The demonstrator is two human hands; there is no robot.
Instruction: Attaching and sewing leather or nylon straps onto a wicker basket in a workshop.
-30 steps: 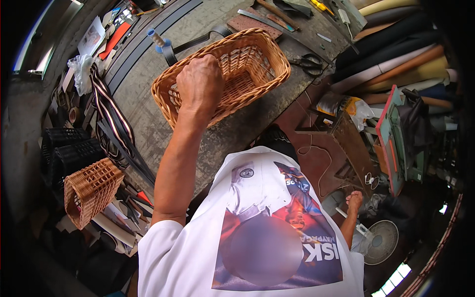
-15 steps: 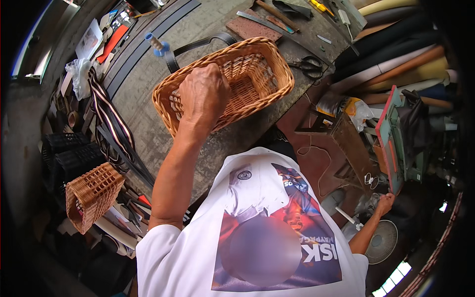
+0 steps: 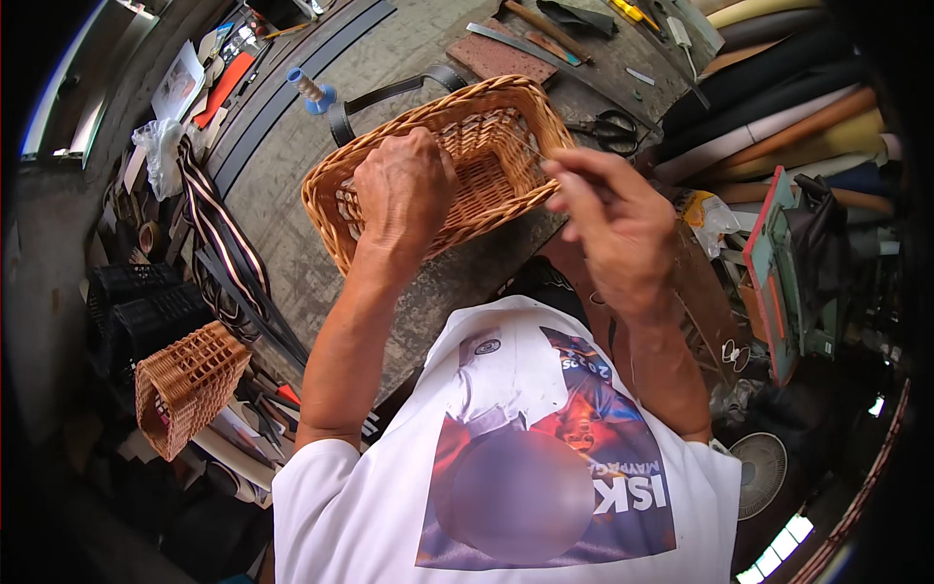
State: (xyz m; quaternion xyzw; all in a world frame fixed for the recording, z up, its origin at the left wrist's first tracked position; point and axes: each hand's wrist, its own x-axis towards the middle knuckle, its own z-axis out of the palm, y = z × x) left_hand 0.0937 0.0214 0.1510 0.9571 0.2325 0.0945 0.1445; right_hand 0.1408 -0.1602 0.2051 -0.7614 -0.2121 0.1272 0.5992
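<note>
A tan wicker basket (image 3: 477, 209) stands on the worktable with its open top toward me. A black leather strap (image 3: 389, 92) loops out from its far side. My left hand (image 3: 407, 180) is closed inside the basket, knuckles up against the far wall; its fingertips and anything they hold are hidden. Over the near right corner is my right hand (image 3: 618, 219), a little blurred, with thumb and forefinger pinched together. A thin, pale needle-like thing (image 3: 530, 146) extends from that pinch into the basket. Behind the basket stands a blue thread spool (image 3: 313, 92).
Black-handled scissors (image 3: 615, 131) lie right of the basket. Farther back are a reddish block (image 3: 498, 56), a hammer (image 3: 545, 27) and a metal ruler. Dark strips (image 3: 263, 127) run along the table's left. Material rolls (image 3: 769, 122) are stacked right; a second wicker basket (image 3: 190, 384) is at lower left.
My right hand has come up from far out at the lower right to the basket's right rim. My left hand stays in the basket, nearly unmoved.
</note>
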